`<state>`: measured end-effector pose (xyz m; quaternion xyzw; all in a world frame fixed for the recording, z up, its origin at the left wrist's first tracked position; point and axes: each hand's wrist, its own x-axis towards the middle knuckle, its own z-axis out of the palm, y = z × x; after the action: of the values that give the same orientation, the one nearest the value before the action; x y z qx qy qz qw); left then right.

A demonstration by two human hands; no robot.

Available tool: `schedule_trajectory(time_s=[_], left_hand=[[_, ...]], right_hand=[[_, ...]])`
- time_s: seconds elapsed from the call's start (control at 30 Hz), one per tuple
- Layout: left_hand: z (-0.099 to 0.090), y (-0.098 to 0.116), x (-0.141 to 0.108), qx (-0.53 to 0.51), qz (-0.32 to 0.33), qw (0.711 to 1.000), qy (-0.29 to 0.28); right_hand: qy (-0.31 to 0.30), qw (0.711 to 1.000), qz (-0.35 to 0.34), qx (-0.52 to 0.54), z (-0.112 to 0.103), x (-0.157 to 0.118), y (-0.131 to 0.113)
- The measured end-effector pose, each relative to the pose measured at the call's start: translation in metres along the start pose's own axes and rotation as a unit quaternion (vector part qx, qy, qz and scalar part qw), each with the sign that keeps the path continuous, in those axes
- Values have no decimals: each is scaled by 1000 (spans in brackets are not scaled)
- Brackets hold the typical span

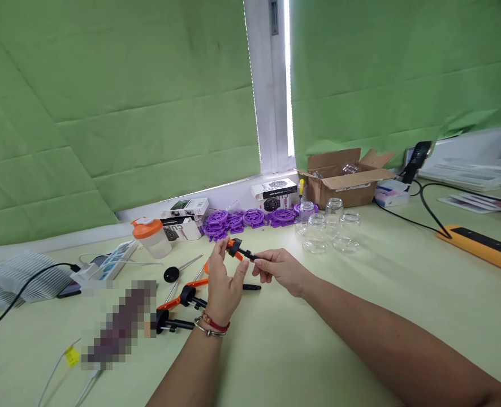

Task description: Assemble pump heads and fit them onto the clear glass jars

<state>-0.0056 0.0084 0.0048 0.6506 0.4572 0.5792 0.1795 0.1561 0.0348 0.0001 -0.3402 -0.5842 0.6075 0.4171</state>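
Observation:
Both my hands are on one black and orange tool-like part (pixel 245 252), held above the table. My left hand (pixel 226 282), with bracelets at the wrist, grips its orange and black end. The fingertips of my right hand (pixel 282 269) pinch the thin black end. Just left of my left hand lie similar parts, one with a round black piece (pixel 188 295) and another (pixel 161 321) nearer me. A black rod tip (pixel 251 287) shows between my hands, lower down. A black disc with a metal rod (pixel 171 275) lies farther left.
Behind my hands are purple plastic pieces (pixel 254 218), glass jars (pixel 316 233), an open cardboard box (pixel 348 189) and small boxes (pixel 275 195). An orange-lidded cup (pixel 152 237) and a power strip (pixel 117 261) stand left. An orange bar (pixel 483 249) lies right.

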Motion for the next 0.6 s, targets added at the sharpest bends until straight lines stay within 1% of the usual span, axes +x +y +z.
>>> schedule_trajectory(time_s=[0.07, 0.13, 0.2, 0.27, 0.37, 0.43, 0.53, 0.6], left_hand=[[-1, -3, 2, -12, -36, 999, -3], [-1, -8, 3, -38, -87, 995, -7], [-1, -12, 4, -87, -135, 987, -17], [-1, -16, 5, -137, -170, 975, -35], [-1, -20, 7, -188, -205, 960, -41], [0, -21, 8, -213, -227, 950, -35], [-1, -22, 10, -237, -251, 938, -32], [-1, -22, 11, -240, -255, 936, -35]], right_hand=[[26, 997, -27, -67, -4, 2, 3], [41, 988, -62, -134, -8, 3, 7], [45, 975, -95, -195, -11, 4, 11], [50, 955, -126, -263, -12, 5, 13], [59, 913, -167, -367, -13, 7, 16], [60, 892, -176, -412, -14, 8, 19], [64, 877, -177, -441, -15, 10, 25], [67, 871, -178, -452, -15, 12, 28]])
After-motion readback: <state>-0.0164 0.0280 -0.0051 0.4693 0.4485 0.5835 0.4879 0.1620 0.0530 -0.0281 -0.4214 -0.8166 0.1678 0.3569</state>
